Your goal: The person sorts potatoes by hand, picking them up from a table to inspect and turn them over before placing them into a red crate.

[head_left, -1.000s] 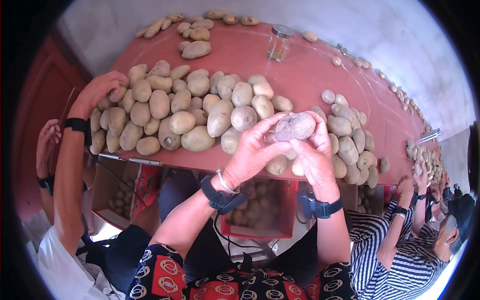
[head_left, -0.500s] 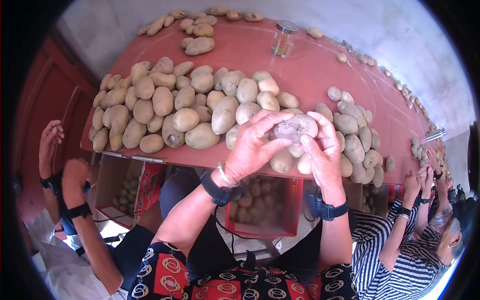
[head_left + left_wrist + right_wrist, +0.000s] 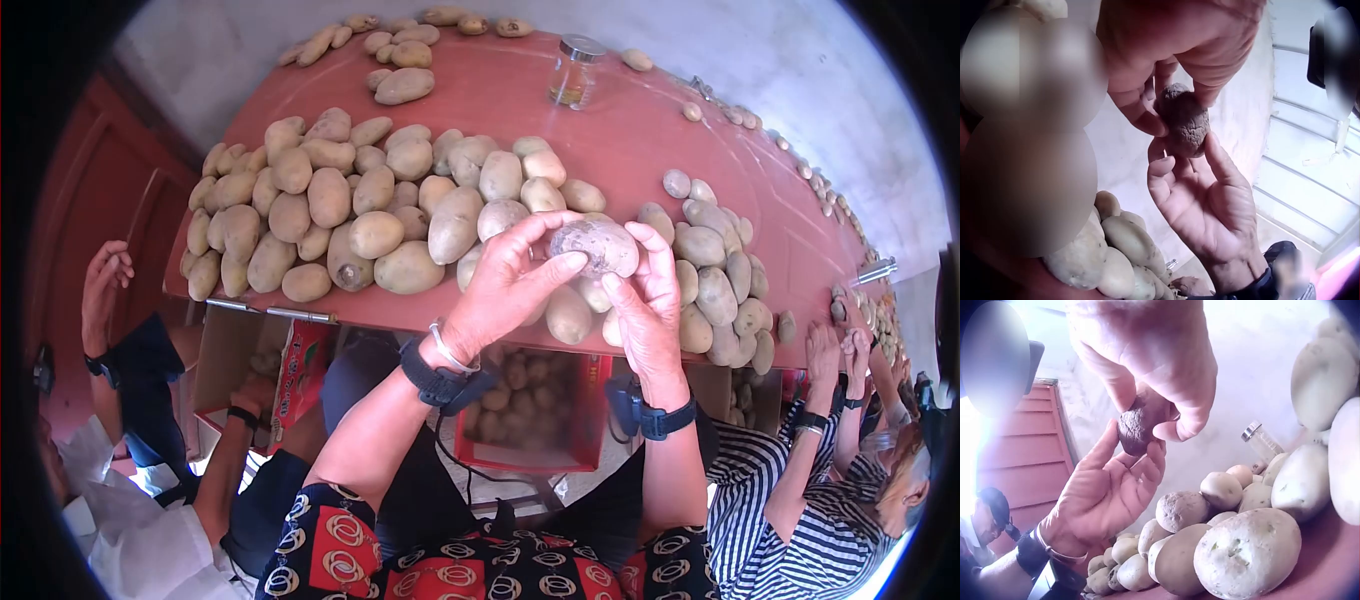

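A purplish-brown potato point(image 3: 598, 248) with a rough, cracked skin is held up between both hands, over the table's front edge. My left hand point(image 3: 505, 295) pinches its left end, thumb lying across the front face. At the opposite end my right hand point(image 3: 648, 315) grips it with thumb and fingers. The wrinkled, cracked end of this potato point(image 3: 1188, 131) shows in the left wrist view. A big heap of pale potatoes point(image 3: 375, 235) lies to the left of the hands, and a smaller heap of potatoes point(image 3: 715, 290) to the right.
A lidded glass jar point(image 3: 575, 72) stands on the red table point(image 3: 490, 95) near the wall. More potatoes point(image 3: 405, 85) lie at the back. Below the table edge is a red box point(image 3: 590, 420) containing potatoes. People work on both sides, one in a striped shirt point(image 3: 770, 510).
My left thumb has slid onto the potato's front face; both hands still hold it. The neighbour's arm on the left has left the big heap and dropped to the box below the table.
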The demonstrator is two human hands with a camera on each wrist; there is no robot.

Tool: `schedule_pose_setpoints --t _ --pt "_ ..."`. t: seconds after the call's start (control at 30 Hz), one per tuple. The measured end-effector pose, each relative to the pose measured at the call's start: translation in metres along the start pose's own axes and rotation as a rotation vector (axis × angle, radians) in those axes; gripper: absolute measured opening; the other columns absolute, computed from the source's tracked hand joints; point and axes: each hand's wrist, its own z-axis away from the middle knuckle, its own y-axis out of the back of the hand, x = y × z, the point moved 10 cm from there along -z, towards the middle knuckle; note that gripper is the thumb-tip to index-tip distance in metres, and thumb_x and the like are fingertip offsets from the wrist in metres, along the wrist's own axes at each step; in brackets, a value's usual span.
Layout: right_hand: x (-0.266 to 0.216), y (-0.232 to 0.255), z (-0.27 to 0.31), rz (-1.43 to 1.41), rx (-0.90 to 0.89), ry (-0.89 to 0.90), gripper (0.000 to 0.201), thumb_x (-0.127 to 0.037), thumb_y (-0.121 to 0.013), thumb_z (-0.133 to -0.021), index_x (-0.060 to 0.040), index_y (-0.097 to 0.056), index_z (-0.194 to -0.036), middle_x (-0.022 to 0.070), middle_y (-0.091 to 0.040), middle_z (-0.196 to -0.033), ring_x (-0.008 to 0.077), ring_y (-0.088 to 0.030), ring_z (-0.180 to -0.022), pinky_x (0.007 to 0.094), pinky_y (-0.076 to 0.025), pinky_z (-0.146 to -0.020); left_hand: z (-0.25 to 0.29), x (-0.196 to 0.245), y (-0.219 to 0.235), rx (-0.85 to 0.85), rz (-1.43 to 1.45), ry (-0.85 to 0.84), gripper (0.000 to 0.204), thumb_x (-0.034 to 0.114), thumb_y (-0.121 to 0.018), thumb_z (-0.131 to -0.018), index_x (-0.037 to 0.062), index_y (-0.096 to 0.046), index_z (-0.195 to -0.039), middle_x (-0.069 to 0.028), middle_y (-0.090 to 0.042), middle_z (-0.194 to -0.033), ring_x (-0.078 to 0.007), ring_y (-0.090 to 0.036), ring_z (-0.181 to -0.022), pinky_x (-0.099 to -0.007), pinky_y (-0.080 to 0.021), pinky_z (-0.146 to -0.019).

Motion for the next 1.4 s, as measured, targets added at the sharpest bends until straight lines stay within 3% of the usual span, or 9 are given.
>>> schedule_pose_setpoints --t 0.2,0.37,0.5,0.57,0.7,0.87,1.17,1.3,1.4 --pt "-0.001 -0.004 -0.003 0.065 -0.013 -0.044 0.043 -0.007 -0.063 -0.087 -0.0042 -0.046 -0.126 0.0074 -0.055 -0.116 0.0130 -0.054 -0.105 0.0283 -0.046 -0.089 0.002 -0.006 -0.001 0.038 0.078 0.009 0.031 0.014 -0.063 -0.089 -0.0012 -0.054 -0.115 -0.0060 -0.063 -0.098 -0.0104 -0.059 -0.090 -0.0283 -0.049 -0.081" --pt "-0.004 -0.002 0.000 0.398 0.058 -0.190 0.034 -0.032 -0.053 -0.094 -0.0017 -0.056 -0.110 0.0007 -0.058 -0.085 0.0057 -0.049 -0.064 0.0213 -0.039 -0.053 0.005 0.000 -0.005 -0.008 -0.365 -0.023 0.031 0.029 -0.052 -0.095 0.0007 -0.051 -0.107 -0.0143 -0.059 -0.086 -0.0223 -0.060 -0.083 -0.0350 -0.046 -0.074" --pt "-0.009 -0.001 0.000 0.496 0.090 -0.090 0.034 -0.033 -0.052 -0.095 -0.0011 -0.058 -0.103 -0.0007 -0.057 -0.074 0.0044 -0.046 -0.056 0.0204 -0.037 -0.050 0.008 -0.003 -0.013 -0.015 -0.289 0.002 0.028 0.029 -0.050 -0.095 0.0021 -0.049 -0.105 -0.0149 -0.058 -0.085 -0.0264 -0.058 -0.080 -0.0360 -0.045 -0.073" --pt "-0.007 0.001 0.000 0.565 0.103 -0.123 0.035 -0.035 -0.050 -0.095 -0.0008 -0.059 -0.098 0.0001 -0.056 -0.073 0.0041 -0.046 -0.057 0.0205 -0.037 -0.050 0.009 -0.009 -0.015 -0.036 -0.325 0.029 0.032 0.031 -0.048 -0.097 0.0019 -0.051 -0.110 -0.0051 -0.055 -0.088 -0.0094 -0.053 -0.075 -0.0257 -0.047 -0.066" --pt "0.003 0.006 0.002 0.400 0.146 -0.097 0.035 -0.034 -0.049 -0.095 -0.0008 -0.058 -0.098 -0.0001 -0.056 -0.072 0.0039 -0.045 -0.057 0.0208 -0.037 -0.050 0.010 -0.014 -0.013 -0.012 -0.281 0.074 0.026 0.026 -0.050 -0.096 0.0024 -0.048 -0.106 -0.0127 -0.057 -0.084 -0.0187 -0.055 -0.079 -0.0333 -0.045 -0.074" --pt "-0.002 0.005 0.004 0.388 0.151 -0.006 0.037 -0.036 -0.043 -0.097 -0.0019 -0.058 -0.099 -0.0006 -0.056 -0.073 0.0035 -0.046 -0.058 0.0205 -0.037 -0.050 0.010 -0.014 -0.017 -0.036 -0.082 0.077 0.021 0.021 -0.054 -0.095 0.0028 -0.050 -0.105 -0.0037 -0.056 -0.088 -0.0089 -0.049 -0.084 -0.0279 -0.044 -0.077" --pt "0.004 0.001 0.005 0.310 0.135 -0.042 0.042 -0.040 -0.037 -0.098 -0.0030 -0.056 -0.105 0.0011 -0.060 -0.079 0.0037 -0.049 -0.061 0.0194 -0.038 -0.050 0.013 -0.018 -0.018 -0.077 0.141 0.164 0.025 0.023 -0.053 -0.096 0.0040 -0.051 -0.112 0.0003 -0.055 -0.095 -0.0045 -0.050 -0.085 -0.0225 -0.046 -0.073" --pt "0.015 0.002 0.004 0.245 0.127 -0.076 0.044 -0.040 -0.035 -0.099 -0.0026 -0.057 -0.106 0.0034 -0.059 -0.082 0.0048 -0.051 -0.060 0.0200 -0.040 -0.048 0.013 0.001 -0.008 0.009 -0.236 -0.024 0.023 0.022 -0.053 -0.095 0.0051 -0.052 -0.111 0.0016 -0.054 -0.092 -0.0068 -0.050 -0.090 -0.0252 -0.044 -0.081" --pt "0.011 -0.014 0.008 0.171 0.096 -0.174 0.044 -0.041 -0.036 -0.099 -0.0020 -0.056 -0.108 0.0040 -0.060 -0.082 0.0062 -0.051 -0.058 0.0195 -0.039 -0.048 0.009 0.014 0.014 0.110 -0.303 -0.086 0.031 0.031 -0.046 -0.098 0.0046 -0.052 -0.113 0.0018 -0.055 -0.082 -0.0044 -0.049 -0.076 -0.0216 -0.042 -0.069"
